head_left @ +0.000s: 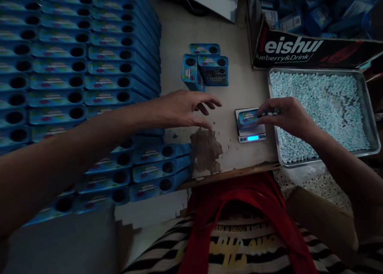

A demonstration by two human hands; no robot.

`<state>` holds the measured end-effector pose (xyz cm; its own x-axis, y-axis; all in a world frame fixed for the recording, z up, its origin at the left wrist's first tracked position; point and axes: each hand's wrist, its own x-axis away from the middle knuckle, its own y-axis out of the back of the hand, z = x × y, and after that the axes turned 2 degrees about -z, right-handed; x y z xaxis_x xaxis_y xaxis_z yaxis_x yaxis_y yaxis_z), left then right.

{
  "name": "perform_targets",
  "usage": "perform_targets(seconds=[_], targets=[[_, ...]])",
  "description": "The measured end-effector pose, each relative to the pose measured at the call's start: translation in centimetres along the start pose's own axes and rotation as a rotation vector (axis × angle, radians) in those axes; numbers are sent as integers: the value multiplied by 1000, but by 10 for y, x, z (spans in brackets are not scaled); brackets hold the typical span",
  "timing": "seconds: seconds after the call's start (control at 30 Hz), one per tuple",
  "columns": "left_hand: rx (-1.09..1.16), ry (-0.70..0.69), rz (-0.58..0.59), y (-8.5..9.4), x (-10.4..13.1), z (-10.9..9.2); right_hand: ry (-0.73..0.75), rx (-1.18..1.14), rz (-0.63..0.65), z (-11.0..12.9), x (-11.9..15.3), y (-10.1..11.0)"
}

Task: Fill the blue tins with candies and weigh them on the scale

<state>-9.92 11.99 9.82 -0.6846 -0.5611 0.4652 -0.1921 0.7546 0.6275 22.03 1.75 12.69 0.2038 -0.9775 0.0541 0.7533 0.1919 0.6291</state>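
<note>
My right hand (pixel 287 112) pinches several small pale-blue candies (pixel 271 113) right at the end of a blue candy tin (pixel 247 119). That tin lies on a small digital scale (pixel 243 137), whose display is lit blue; my fingers cover the tin's right end. Over the table to the left of the scale, my left hand (pixel 194 108) hovers with its fingers apart and nothing in them. A metal tray (pixel 375 140) of loose pale-blue candies sits under and beyond my right wrist.
Rows of blue tins (pixel 104 66) with dark round holes fill the left side. Three more tins (pixel 214 72) stand behind my left hand. At the back right is a cardboard box (pixel 299 50) full of blue packages. The wooden table edge (pixel 236 171) runs near my body.
</note>
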Motion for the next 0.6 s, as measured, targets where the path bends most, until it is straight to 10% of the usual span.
perform_targets(seconds=[0.17, 0.43, 0.6], targets=[[11, 3, -14, 1, 0, -2, -136, -294, -49, -3, -3, 4], [22, -8, -71, 3, 10, -13, -637, -922, -552, -77, 25, 42], [25, -27, -25, 2, 1, -33, -780, -978, -396, -107, 53, 44]])
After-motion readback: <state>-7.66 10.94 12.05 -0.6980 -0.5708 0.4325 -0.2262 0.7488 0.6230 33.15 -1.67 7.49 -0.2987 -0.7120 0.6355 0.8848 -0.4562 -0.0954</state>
